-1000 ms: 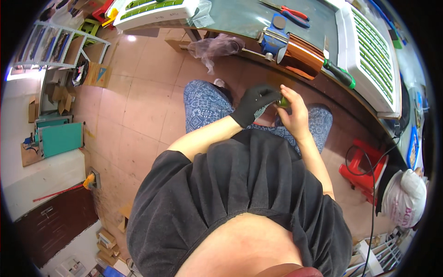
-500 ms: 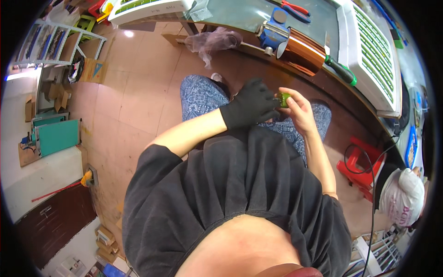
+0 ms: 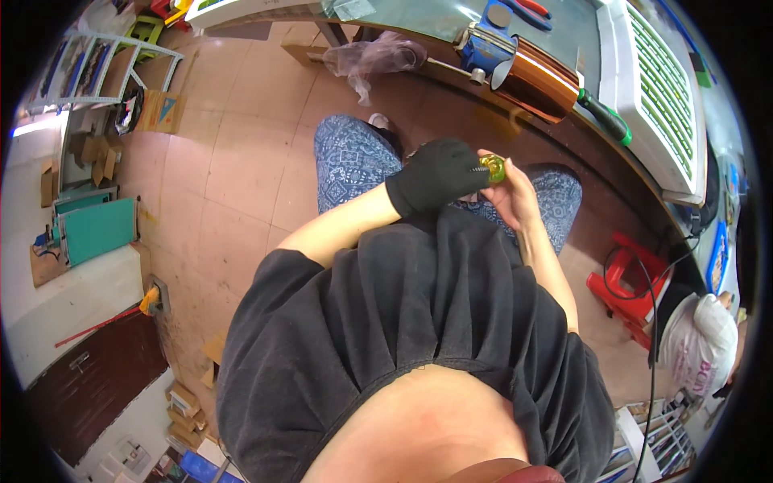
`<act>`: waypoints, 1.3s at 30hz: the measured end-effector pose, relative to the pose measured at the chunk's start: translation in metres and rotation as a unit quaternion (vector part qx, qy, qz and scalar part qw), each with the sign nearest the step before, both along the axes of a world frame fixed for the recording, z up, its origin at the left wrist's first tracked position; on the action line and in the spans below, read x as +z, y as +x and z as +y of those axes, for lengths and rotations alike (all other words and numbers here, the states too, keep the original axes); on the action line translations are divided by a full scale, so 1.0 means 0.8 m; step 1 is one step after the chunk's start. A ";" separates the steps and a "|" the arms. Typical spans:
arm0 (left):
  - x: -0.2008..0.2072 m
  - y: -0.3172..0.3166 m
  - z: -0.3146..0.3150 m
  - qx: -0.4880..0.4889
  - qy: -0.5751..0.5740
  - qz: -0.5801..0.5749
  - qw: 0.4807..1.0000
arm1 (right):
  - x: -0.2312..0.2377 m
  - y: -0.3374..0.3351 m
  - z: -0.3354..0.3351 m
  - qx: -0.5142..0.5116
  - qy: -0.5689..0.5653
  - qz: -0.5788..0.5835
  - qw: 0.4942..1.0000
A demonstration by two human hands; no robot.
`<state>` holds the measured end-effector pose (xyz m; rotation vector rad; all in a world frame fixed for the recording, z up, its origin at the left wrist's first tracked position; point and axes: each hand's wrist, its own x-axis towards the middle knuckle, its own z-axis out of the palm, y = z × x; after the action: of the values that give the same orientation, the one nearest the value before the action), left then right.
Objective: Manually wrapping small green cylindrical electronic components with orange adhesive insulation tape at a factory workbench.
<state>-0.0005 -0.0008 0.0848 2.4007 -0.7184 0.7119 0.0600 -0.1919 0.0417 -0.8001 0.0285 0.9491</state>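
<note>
My right hand [image 3: 515, 195], bare, holds a small, shiny yellow-green round piece [image 3: 494, 168] between thumb and fingers above my lap. Its rim and glossy inside show; its exact kind is unclear. My left hand [image 3: 441, 179] wears a black glove and is closed right against the piece's left side. A short dark toothed strip shows between the glove and the green piece. What the gloved fingers grip is hidden by the back of the hand.
Ahead is a workbench edge with a blue vise [image 3: 487, 48], a copper-coloured cylinder [image 3: 537, 80], a green-and-black screwdriver [image 3: 605, 118] and red-and-blue pliers [image 3: 527, 12]. A white slatted tray [image 3: 654, 88] stands right. A red stool [image 3: 628, 282] and white bag [image 3: 699, 342] sit at my right.
The green piece has turned, so its glossy open face now shows more toward me. My right hand has shifted slightly lower and its fingers have opened out somewhat around it.
</note>
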 end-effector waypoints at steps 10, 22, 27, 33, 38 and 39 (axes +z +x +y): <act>-0.026 0.014 0.006 -0.011 -0.245 0.298 0.922 | 0.010 0.001 -0.008 0.087 0.071 0.005 0.994; -0.052 0.020 -0.023 0.037 -0.268 0.391 0.880 | 0.002 -0.013 -0.015 0.048 -0.130 -0.254 0.957; -0.067 0.014 -0.028 0.039 -0.304 0.350 0.885 | 0.006 -0.018 -0.003 0.017 -0.180 -0.395 0.901; -0.062 0.018 -0.029 0.030 -0.152 0.279 0.948 | -0.003 -0.021 -0.001 -0.027 -0.110 -0.118 0.987; -0.058 0.023 -0.030 0.054 -0.064 0.255 0.963 | -0.013 -0.015 -0.004 -0.026 -0.127 -0.129 0.983; -0.057 0.025 -0.030 0.044 -0.093 0.250 0.963 | -0.012 -0.016 -0.006 -0.025 -0.128 -0.137 0.982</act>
<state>0.0198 -0.0244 0.0394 2.3060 -0.3206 0.1710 0.0470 -0.1969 0.0323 -1.1579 -0.0701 0.7902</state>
